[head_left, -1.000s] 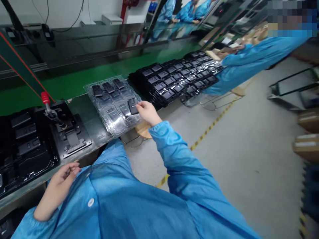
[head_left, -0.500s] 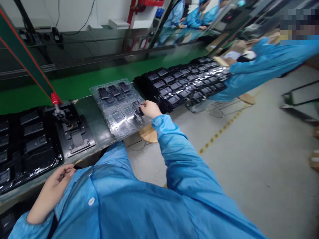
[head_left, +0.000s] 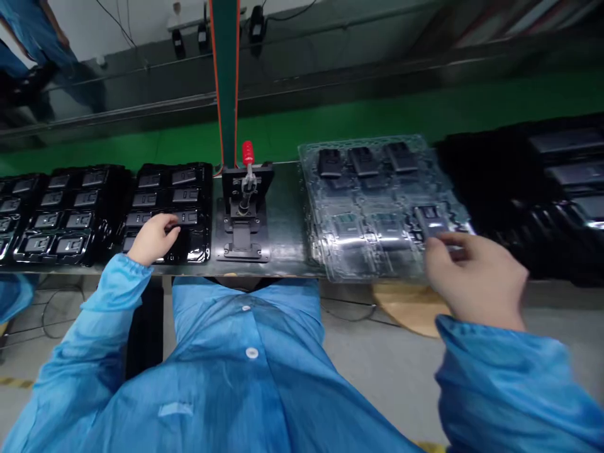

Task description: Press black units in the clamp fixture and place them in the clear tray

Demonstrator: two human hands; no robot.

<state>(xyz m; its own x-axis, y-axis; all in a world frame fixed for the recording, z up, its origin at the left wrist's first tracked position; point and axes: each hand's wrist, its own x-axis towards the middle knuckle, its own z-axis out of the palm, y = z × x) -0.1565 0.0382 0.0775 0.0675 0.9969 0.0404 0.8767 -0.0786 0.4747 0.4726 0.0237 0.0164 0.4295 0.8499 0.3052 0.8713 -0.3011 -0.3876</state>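
Right hand [head_left: 472, 274], narrowly curled, reaches clear plastic tray's [head_left: 335, 267] four o'clock; left hand [head_left: 155, 239] bends over black plastic tray [head_left: 201, 242]; grips cannot be told.

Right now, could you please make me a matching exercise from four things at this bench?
1. Clamp handle
2. Clear plastic tray
3. Left hand
4. Right hand

A. Over a black tray, left of the clamp handle
B. At the clear plastic tray's near right part
C. Red
D. Three dark cases along its far side

Pairs: 1-C; 2-D; 3-A; 4-B
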